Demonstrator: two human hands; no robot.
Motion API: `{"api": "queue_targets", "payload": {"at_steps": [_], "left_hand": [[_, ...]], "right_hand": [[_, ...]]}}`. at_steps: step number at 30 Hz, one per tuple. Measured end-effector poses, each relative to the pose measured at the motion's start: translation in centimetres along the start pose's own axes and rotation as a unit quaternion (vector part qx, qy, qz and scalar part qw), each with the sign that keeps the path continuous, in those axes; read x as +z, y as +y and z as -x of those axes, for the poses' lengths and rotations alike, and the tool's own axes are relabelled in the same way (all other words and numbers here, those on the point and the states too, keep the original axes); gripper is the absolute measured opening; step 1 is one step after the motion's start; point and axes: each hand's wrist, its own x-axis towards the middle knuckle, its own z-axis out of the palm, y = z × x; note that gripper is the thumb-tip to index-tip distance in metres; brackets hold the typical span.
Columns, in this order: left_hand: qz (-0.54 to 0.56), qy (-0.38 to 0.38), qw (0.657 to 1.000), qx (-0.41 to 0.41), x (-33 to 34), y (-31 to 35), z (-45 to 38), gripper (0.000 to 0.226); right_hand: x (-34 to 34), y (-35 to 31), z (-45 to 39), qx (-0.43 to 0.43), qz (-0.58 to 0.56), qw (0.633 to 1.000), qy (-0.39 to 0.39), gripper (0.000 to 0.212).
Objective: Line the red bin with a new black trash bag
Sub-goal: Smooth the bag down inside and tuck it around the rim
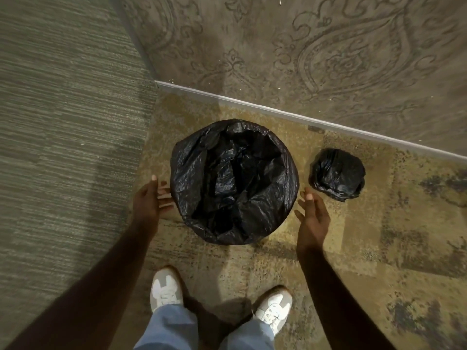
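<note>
A black trash bag (233,180) is spread over the round bin on the floor, its edge folded down over the rim all round, so none of the red bin shows. My left hand (155,200) is open just left of the bag's rim, fingertips close to the plastic. My right hand (313,213) is open just right of the bin, fingers spread, holding nothing and a little apart from the bag.
A small bundled black bag (337,174) lies on the floor to the right of the bin. A patterned wall with a white baseboard (303,117) runs behind, and another wall (63,122) stands at the left. My two white shoes (166,291) stand on the mottled carpet.
</note>
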Motion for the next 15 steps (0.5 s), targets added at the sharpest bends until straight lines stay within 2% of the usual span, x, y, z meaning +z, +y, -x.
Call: {"api": "queue_targets", "payload": {"at_steps": [2, 5, 7, 9, 11, 12, 13, 14, 15], "left_hand": [[-0.007, -0.045, 0.998, 0.036, 0.4, 1.1, -0.1, 0.054], [0.014, -0.065, 0.997, 0.029, 2.0, 1.8, -0.4, 0.033], [0.015, -0.056, 0.998, -0.002, 2.9, 1.4, -1.0, 0.031], [0.025, -0.031, 0.998, -0.047, 3.0, 1.2, -1.5, 0.016], [0.05, 0.042, 0.995, -0.079, 2.8, 2.0, -1.5, 0.014], [0.043, 0.11, 0.992, -0.053, 2.4, 2.7, -1.3, 0.017], [0.011, 0.182, 0.983, 0.035, 2.0, 3.5, -0.9, 0.021], [-0.037, 0.215, 0.959, 0.183, 1.8, 4.6, -0.2, 0.022], [-0.092, 0.188, 0.916, 0.342, 2.1, 5.5, 0.8, 0.022]], "right_hand": [[1.6, -0.9, -0.4, -0.022, -0.008, 0.998, -0.059, 0.037], [3.2, -0.8, -0.9, -0.019, 0.046, 0.995, -0.087, 0.044], [3.4, -0.3, -1.5, -0.002, 0.062, 0.995, -0.083, 0.042], [3.4, -0.4, -2.1, 0.053, 0.069, 0.992, -0.097, 0.041], [2.9, -0.7, -2.5, 0.065, 0.093, 0.992, -0.056, 0.045], [2.5, -1.1, -2.6, 0.004, 0.137, 0.99, -0.01, 0.044], [2.2, -1.8, -2.3, -0.099, 0.185, 0.977, 0.02, 0.042], [2.3, -2.7, -1.9, -0.215, 0.227, 0.95, 0.009, 0.037], [3.1, -3.5, -1.1, -0.308, 0.254, 0.915, -0.053, 0.034]]}}
